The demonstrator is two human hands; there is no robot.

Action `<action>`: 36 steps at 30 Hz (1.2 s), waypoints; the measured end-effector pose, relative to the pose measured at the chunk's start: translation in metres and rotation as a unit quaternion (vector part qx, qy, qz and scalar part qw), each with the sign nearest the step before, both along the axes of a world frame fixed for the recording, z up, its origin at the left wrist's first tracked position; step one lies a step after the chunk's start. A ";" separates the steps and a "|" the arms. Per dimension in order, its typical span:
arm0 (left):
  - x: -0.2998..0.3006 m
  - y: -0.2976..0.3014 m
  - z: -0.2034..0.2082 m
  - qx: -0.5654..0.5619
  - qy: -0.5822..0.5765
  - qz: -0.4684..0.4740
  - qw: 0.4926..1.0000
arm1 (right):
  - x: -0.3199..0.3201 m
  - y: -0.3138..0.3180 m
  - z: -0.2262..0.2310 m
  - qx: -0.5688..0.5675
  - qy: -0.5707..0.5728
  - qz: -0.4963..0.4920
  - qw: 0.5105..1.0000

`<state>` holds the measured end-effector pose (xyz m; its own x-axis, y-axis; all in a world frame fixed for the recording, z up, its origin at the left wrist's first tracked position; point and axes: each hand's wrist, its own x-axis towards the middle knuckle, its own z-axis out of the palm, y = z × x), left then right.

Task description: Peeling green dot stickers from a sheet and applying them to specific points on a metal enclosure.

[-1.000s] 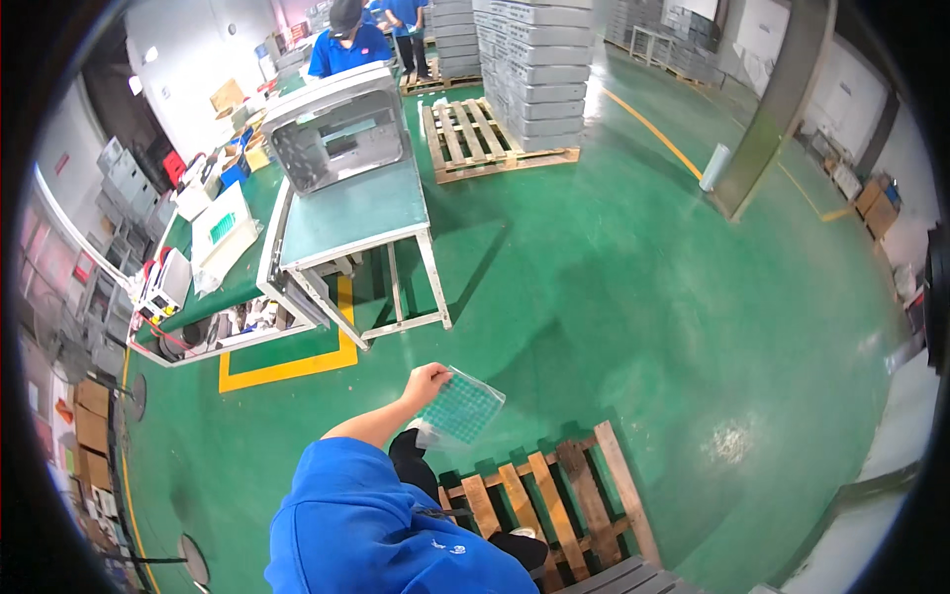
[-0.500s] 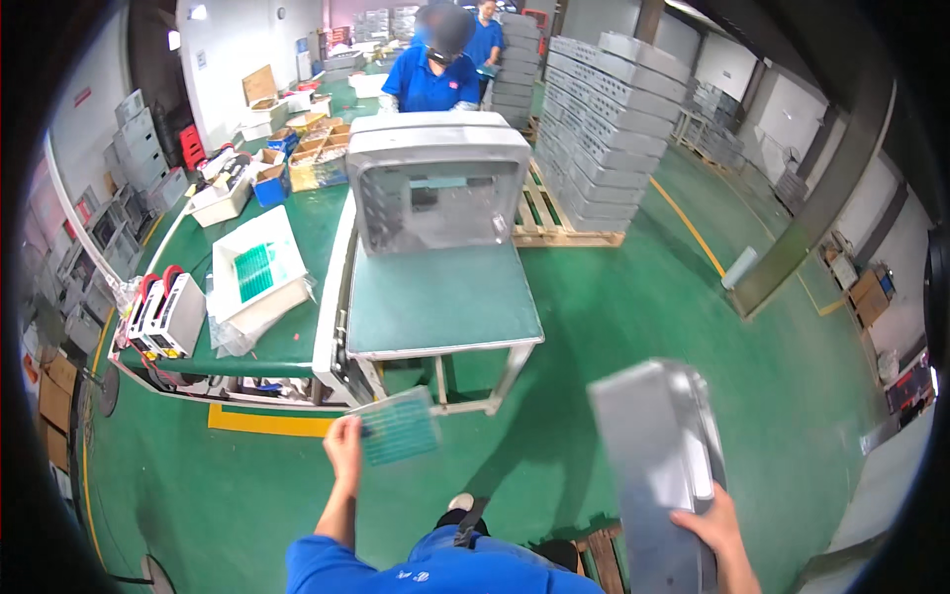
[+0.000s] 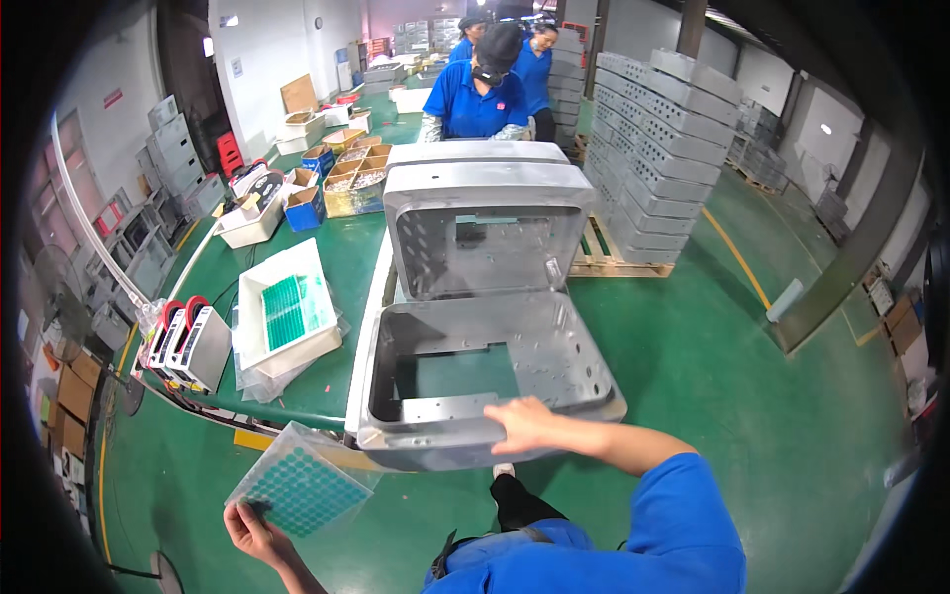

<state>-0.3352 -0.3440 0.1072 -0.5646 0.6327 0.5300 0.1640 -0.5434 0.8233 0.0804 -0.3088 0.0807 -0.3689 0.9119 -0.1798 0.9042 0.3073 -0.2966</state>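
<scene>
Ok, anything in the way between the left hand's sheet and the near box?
Nothing visible: only open space shows between the sheet and the near box. The right hand is at the box's front rim, right of the sheet.

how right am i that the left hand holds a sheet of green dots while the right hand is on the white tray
Not the tray: the head view shows the right hand at the near rim of the nearer grey metal housing. The left hand does hold a sheet of green dots.
</scene>
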 end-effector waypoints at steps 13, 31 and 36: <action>0.234 0.190 -0.011 -0.191 0.032 -0.214 0.957 | 0.079 0.099 -0.052 -0.186 0.176 -0.095 0.962; 0.280 0.242 -0.031 -0.169 0.117 -0.402 0.892 | 0.042 0.155 0.033 -0.032 0.391 -0.233 0.890; 0.255 0.242 -0.040 -0.241 -0.011 -0.526 0.815 | 0.017 0.154 0.051 -0.001 0.362 -0.202 0.910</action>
<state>-0.0801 -0.1023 0.0670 0.4194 0.9048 0.0733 -0.2023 0.0144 0.9792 0.0970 -0.1546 0.1316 -0.0264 0.9994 -0.0240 0.5101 -0.0072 -0.8601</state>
